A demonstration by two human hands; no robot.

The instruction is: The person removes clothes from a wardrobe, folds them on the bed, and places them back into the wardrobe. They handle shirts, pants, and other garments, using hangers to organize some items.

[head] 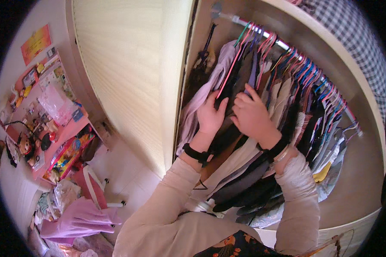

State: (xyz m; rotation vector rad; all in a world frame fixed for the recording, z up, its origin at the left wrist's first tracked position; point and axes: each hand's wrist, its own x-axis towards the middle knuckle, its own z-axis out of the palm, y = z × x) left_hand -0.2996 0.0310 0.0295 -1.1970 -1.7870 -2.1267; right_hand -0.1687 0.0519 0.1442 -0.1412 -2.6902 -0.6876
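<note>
My left hand (211,116) is among the hanging clothes, its thumb apart from the fingers. Its fingertips touch the lower end of a pink hanger (226,77), beside a lilac garment (209,82) at the left end of the row. My right hand (254,117) is a little to the right, fingers bent against a purple hanger (252,75). Whether those fingers close around it is hidden. Between and below the hands hang dark garments (223,138). A cream garment (236,160) hangs below my right hand.
A metal rail (282,45) carries many coloured hangers inside the wardrobe (360,167). A pale door panel (125,64) stands to the left. Farther left are a cluttered pink desk (67,131) and a chair with a pink cloth (80,218). Checked fabric (357,38) lies at upper right.
</note>
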